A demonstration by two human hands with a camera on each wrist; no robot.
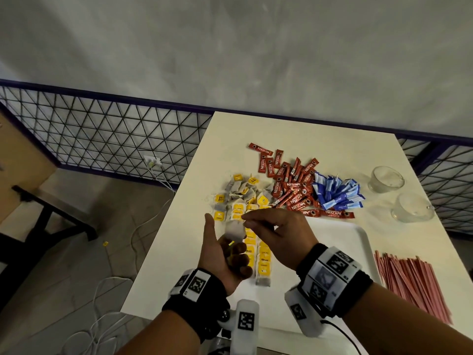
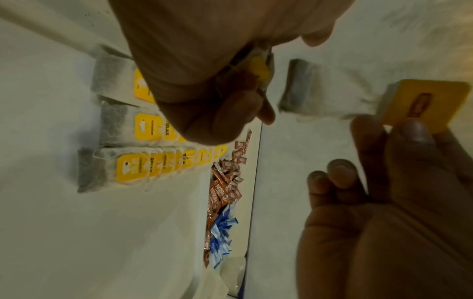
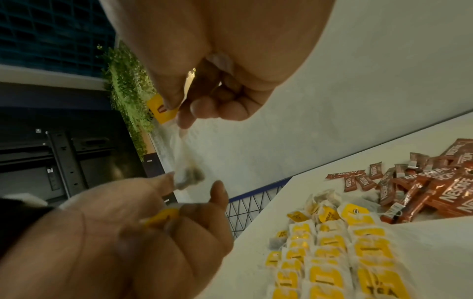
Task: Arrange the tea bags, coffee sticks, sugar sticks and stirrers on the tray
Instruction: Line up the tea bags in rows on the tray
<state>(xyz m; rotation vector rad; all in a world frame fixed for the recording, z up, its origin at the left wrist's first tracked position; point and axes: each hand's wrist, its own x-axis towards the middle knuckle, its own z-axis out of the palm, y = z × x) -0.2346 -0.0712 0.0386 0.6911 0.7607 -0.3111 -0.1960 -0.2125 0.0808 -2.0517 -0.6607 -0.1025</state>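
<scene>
On the white table [image 1: 332, 149], behind the white tray [image 1: 353, 242], lie a loose heap of tea bags [image 1: 243, 193], red coffee sticks [image 1: 294, 185] and blue sugar sticks [image 1: 337, 193]; 2 clear glass cups [image 1: 386, 179] stand at the right, pink stirrers [image 1: 412, 280] just beside the tray. Rows of tea bags [image 1: 263, 257] with yellow square tags overlap on the tray's left part, partly hidden by both hands. The right hand [image 1: 279, 234] pinches a yellow tag [image 3: 161, 110], from which a gauzy grey tea bag [image 1: 234, 230] hangs above the tray. The left hand [image 1: 225, 254], palm up, has its fingers curled around another yellow-tagged bag [image 3: 160, 218].
</scene>
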